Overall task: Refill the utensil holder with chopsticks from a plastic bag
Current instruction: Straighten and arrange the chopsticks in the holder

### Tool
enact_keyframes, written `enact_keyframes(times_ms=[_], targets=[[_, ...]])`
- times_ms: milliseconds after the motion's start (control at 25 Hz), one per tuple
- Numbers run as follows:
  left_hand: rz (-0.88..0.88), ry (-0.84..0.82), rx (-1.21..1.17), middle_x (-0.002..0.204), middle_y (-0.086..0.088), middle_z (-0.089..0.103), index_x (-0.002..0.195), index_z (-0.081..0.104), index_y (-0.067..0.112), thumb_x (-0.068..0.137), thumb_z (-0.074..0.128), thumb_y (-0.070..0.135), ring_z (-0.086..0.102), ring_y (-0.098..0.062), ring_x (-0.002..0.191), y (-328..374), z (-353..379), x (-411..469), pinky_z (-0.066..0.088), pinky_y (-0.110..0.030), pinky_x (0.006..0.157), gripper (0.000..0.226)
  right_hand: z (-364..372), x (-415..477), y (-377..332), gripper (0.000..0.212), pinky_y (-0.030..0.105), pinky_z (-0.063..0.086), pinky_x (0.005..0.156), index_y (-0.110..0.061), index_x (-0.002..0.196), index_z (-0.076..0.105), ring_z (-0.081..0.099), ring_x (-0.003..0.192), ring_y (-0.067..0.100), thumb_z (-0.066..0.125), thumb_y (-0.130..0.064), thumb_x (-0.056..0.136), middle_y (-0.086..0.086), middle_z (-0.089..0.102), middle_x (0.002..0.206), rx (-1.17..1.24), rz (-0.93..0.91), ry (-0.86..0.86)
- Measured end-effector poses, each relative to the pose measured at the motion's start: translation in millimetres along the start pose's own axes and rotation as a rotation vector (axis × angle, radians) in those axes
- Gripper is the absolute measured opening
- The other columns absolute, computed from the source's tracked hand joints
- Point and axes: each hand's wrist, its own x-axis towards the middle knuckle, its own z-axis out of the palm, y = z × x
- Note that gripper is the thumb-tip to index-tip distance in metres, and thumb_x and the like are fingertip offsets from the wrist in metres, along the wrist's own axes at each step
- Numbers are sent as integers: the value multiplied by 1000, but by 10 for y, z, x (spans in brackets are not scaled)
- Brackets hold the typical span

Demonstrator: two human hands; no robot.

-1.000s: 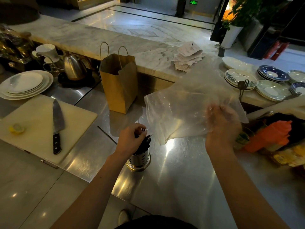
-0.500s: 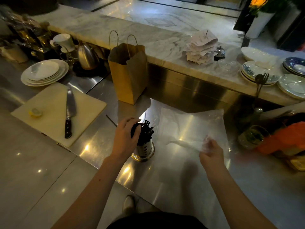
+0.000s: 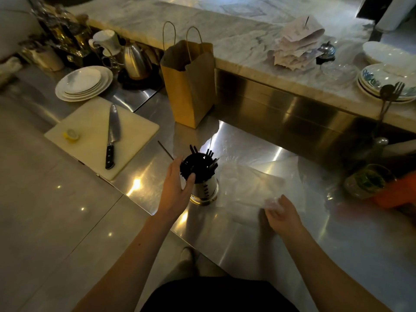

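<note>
A steel utensil holder stands upright on the steel counter, packed with black chopsticks that stick out of its top. My left hand wraps the holder's left side near the rim, thumb against the chopsticks. A clear plastic bag lies flat and limp on the counter to the right of the holder. My right hand pinches the bag's near edge. One loose black chopstick lies on the counter behind my left hand.
A brown paper bag stands behind the holder. To the left lies a cutting board with a knife and a lemon piece. Stacked plates and a kettle sit at the back left. A glass jar and an orange object stand at right.
My right hand has brought the plastic bag down from mid-air and laid it flat on the counter. My left hand has slid from the chopstick tops to the holder's side.
</note>
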Motion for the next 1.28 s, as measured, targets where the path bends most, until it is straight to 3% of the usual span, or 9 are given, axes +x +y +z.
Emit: enact_keyframes(times_ms=[80, 200, 280, 440, 600, 760, 1040, 1160, 1280], targets=[[-7, -13, 17, 149, -8, 37, 145, 35, 14, 95, 58, 22, 43, -21, 132, -60, 13, 21, 41, -40, 107, 55, 74, -165, 62, 18, 35, 53, 85, -16, 105, 60, 62, 89, 20, 61, -28, 91, 6, 64, 101, 62, 59, -6], [-16, -31, 4, 150, -5, 35, 144, 37, 18, 94, 59, 27, 44, -21, 132, -125, 20, 41, 45, -44, 105, 55, 110, -339, 106, 22, 38, 48, 98, -9, 112, 56, 60, 81, 22, 58, -21, 94, 11, 60, 105, -119, 0, -1], [-3, -22, -26, 142, -2, 42, 140, 41, 19, 93, 61, 26, 47, -16, 124, -110, 11, 62, 47, -40, 102, 51, 107, -367, 152, 16, 34, 51, 88, -4, 93, 56, 57, 70, 21, 60, -19, 93, 13, 59, 87, -229, 15, 25], [55, -61, -89, 124, 10, 47, 130, 44, 32, 91, 64, 27, 49, -11, 114, -155, -36, 167, 47, -30, 96, 45, 184, -379, 162, 26, 22, 46, 42, -3, 78, 54, 48, 49, 17, 58, -23, 95, 11, 57, 72, -452, -44, 128], [23, -185, -244, 132, 8, 47, 133, 39, 40, 87, 61, 47, 51, -5, 117, -311, -142, 300, 47, -17, 92, 52, 264, -298, 264, 35, 22, 42, 48, -6, 70, 53, 48, 49, 19, 59, -30, 93, 9, 56, 65, -498, -126, 280], [-184, -178, -485, 126, 3, 56, 132, 45, 29, 94, 54, 37, 63, -12, 102, -562, -229, 661, 54, -26, 84, 40, 450, -360, 414, 31, 27, 46, 47, -4, 73, 51, 50, 53, 20, 58, -26, 94, 10, 55, 68, -403, -166, 392], [-592, -375, -187, 106, -12, 67, 109, 58, 15, 77, 75, 38, 68, -29, 94, -1623, -60, 1569, 56, -48, 87, 42, 854, -526, 668, 14, 36, 50, 65, 0, 104, 47, 55, 65, 22, 55, -9, 95, 13, 53, 77, -196, -195, 468], [-550, -354, 18, 109, -11, 66, 112, 57, 10, 81, 72, 39, 64, -30, 103, -1768, 38, 1769, 50, -35, 88, 45, 982, -568, 738, 11, 34, 49, 58, -1, 84, 51, 55, 62, 22, 55, -5, 93, 14, 54, 75, -294, -221, 532], [-482, -392, 168, 118, -18, 61, 119, 51, 2, 85, 67, 41, 59, -37, 109, -1793, 109, 1894, 46, -40, 86, 54, 1031, -590, 820, 26, 29, 37, 51, -6, 68, 43, 47, 52, 22, 54, -1, 91, 15, 48, 66, -374, -236, 527]])
